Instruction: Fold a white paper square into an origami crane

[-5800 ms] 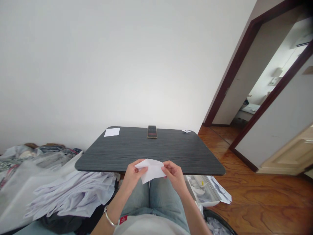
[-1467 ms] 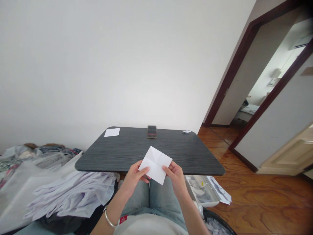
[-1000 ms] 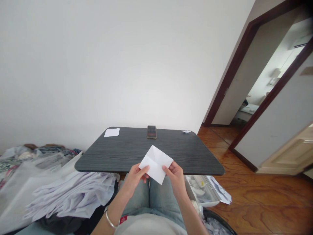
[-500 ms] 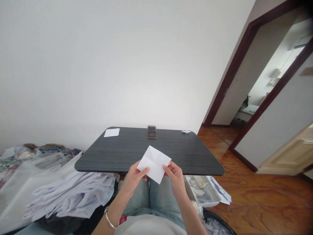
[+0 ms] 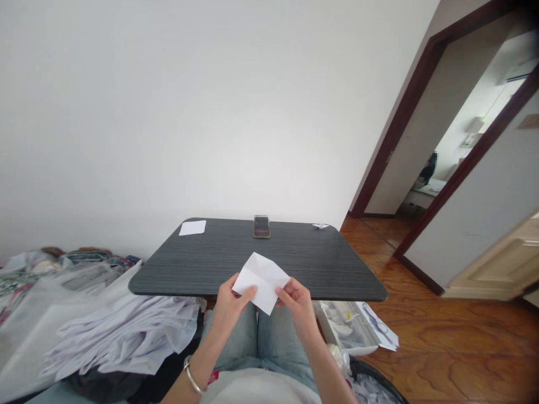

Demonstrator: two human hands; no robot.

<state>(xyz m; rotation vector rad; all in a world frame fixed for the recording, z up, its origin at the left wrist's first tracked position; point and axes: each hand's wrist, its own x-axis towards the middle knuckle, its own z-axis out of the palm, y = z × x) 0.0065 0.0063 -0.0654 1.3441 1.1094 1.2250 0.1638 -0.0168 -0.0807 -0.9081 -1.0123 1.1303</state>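
Between my hands is a square white sheet of paper [image 5: 261, 280] with faint crease lines, turned so one corner points away from me. My left hand [image 5: 236, 297] pinches its left corner, thumb on top and fingers underneath. On the right corner, my right hand [image 5: 295, 298] has the same kind of grip, thumb above. The paper is held up over the near edge of the dark table [image 5: 202, 269], above my lap. Its underside is hidden.
On the table lie a white paper sheet [image 5: 192, 227] at far left, a phone-like dark device [image 5: 261, 226] at the back and a small folded white paper [image 5: 320, 226] at far right. Piled white cloth [image 5: 126, 331] is left; an open box [image 5: 349, 331] stands right.
The paper and both hands have shifted slightly left, and the sheet's right side looks a little more bent. In the far room, a dark figure shows more through the doorway.
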